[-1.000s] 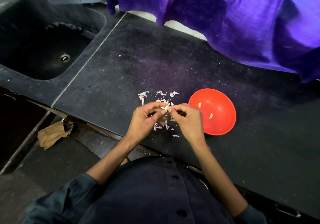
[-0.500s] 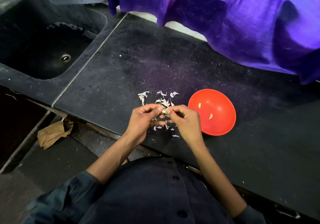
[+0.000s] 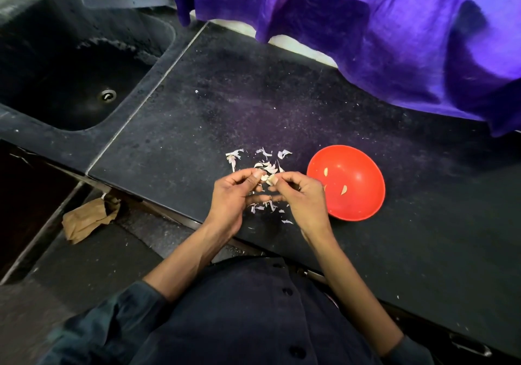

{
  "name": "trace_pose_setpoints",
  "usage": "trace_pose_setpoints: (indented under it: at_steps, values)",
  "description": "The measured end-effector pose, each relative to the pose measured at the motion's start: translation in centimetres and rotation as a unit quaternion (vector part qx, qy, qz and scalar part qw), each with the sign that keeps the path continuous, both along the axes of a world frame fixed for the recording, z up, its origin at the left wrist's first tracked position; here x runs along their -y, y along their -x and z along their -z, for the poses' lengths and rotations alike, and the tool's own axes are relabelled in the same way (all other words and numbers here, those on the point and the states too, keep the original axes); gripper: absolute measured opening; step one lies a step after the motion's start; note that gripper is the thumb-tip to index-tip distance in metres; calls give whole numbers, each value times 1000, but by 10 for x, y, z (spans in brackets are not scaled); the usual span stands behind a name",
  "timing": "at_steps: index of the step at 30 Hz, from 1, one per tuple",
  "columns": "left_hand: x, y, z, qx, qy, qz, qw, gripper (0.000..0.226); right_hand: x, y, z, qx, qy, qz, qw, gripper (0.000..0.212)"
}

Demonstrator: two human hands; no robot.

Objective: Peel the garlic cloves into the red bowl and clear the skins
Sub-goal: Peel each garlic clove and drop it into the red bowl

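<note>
Both hands, left hand (image 3: 231, 192) and right hand (image 3: 303, 195), pinch one small pale garlic clove (image 3: 267, 178), probably light, slippery, papery-skinned; best gripped at its ends.

The person is wearing a dark navy button-front shirt (image 3: 253, 316) with small round dark buttons (image 3: 287, 291) running down the front placket, three of them showing. The long sleeves are sitting pushed up toward the elbows, leaving both forearms bare; the left sleeve (image 3: 112, 316) is bunching in soft folds and looking slightly teal where the light is catching it, while only the cuff edge of the right sleeve (image 3: 408, 350) is showing. The left hand (image 3: 229, 195) and right hand (image 3: 303, 195) are wearing no gloves.
</note>
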State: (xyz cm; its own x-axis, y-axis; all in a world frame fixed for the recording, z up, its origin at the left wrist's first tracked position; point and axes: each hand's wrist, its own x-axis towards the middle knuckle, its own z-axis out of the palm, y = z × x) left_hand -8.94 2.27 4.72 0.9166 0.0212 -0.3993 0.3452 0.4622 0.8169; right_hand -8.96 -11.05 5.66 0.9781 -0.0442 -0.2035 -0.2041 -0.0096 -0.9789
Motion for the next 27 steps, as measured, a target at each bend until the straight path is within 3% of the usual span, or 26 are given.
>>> trace_pose_setpoints:
  at_steps: [9, 13, 18, 21, 24, 27]
  values:
    - [-10, -5, 2, -1, -4, -55, 998, 13, 2, 2, 1, 26, 34, 10, 999, 15]
    - [-2, 0, 1, 43, -54, -21, 997, 12, 3, 2, 2, 12, 51, 9, 999, 17]
    - [-2, 1, 3, 35, -57, -16, 998, 15, 8, 1, 3, 10, 98, 29, 995, 12]
    - [-2, 2, 4, 34, -50, -12, 998, 16, 10, 1, 6, 6, 74, 23, 997, 6]
    - [-2, 2, 3, 41, -50, -7, 998, 14, 8, 0, 7, -2, 63, -7, 998, 18]
    - [-2, 3, 2, 63, -70, 2, 996, 12, 4, 1, 4, 1, 56, -23, 998, 14]
